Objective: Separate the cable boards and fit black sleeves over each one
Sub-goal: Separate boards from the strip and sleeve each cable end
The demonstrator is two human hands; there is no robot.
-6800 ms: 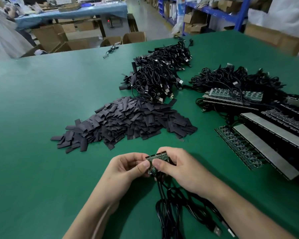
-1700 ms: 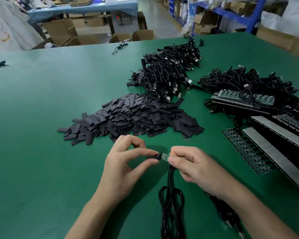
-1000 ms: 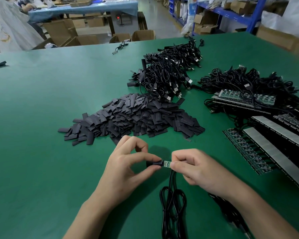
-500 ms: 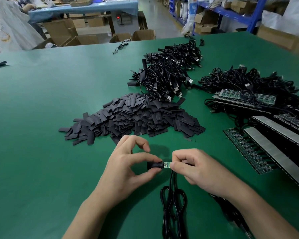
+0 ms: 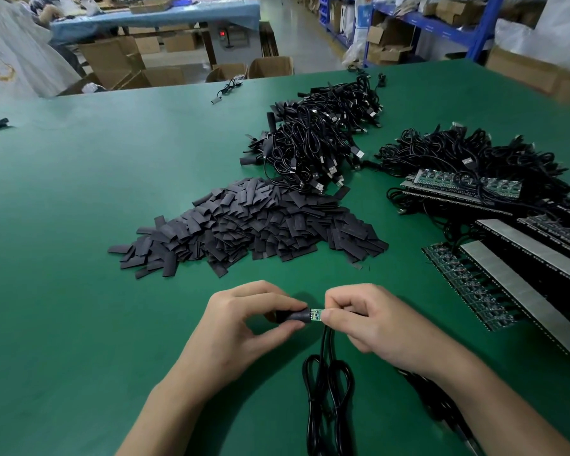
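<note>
- Pinching a short black tube sleeve (image 5: 293, 315) between thumb and fingers (image 5: 278, 304) of the left hand (image 5: 244, 327), just above the green tabletop (image 5: 96, 192).
- Gripping a small green circuit board (image 5: 315, 314) in the right hand (image 5: 379, 324), meeting the sleeve's open end.
- Hanging below the fingers: coiled black cable (image 5: 326, 376).
- Beyond the fingers: heap of flat black sleeves (image 5: 260, 225).

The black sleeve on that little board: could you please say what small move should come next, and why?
Probably the left hand should slide the black sleeve further toward the right hand, since a strip of the green board it pinches shows uncovered.
</note>
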